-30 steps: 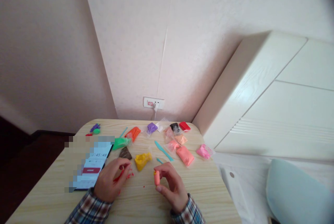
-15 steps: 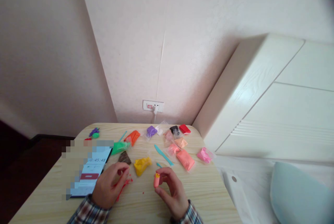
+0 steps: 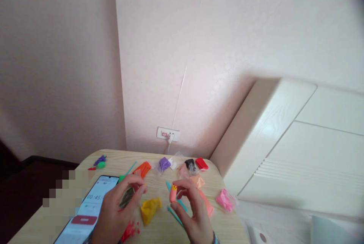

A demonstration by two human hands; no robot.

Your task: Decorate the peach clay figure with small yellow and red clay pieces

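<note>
Both hands are up over a pale wood-grain tabletop [image 3: 163, 234]; the right hand [image 3: 193, 213] pinches a short salmon-pink clay cylinder with a bumpy yellow end [image 3: 172, 194], forefinger near its upper end and thumb at its lower end. That grip seems chosen to leave the long side and the yellow tip uncovered, in plain view and facing the other hand, without squashing the soft-looking middle. The cylinder sits in front of the turquoise plastic modelling knife [image 3: 168, 186] and to the right of the yellow clay lump in clear film [image 3: 150, 210], which probably lies between the hands to be within reach of either. Its long axis runs close to upright in the view, the top leaning slightly right — yellow end up and towards the wall, plain pink end down at the thumb; how far it tips towards the camera I cannot tell. As for the left hand [image 3: 115, 211], its thumb and forefinger tips come together or nearly so, the palm curled, and whether a crumb is caught between them is too small to tell. Below its wrist lie torn scraps of red clay [image 3: 131, 230], while beside it — on the outer side — rests a black-edged phone with a lit screen [image 3: 85, 213], perhaps angled for easy glancing
</note>
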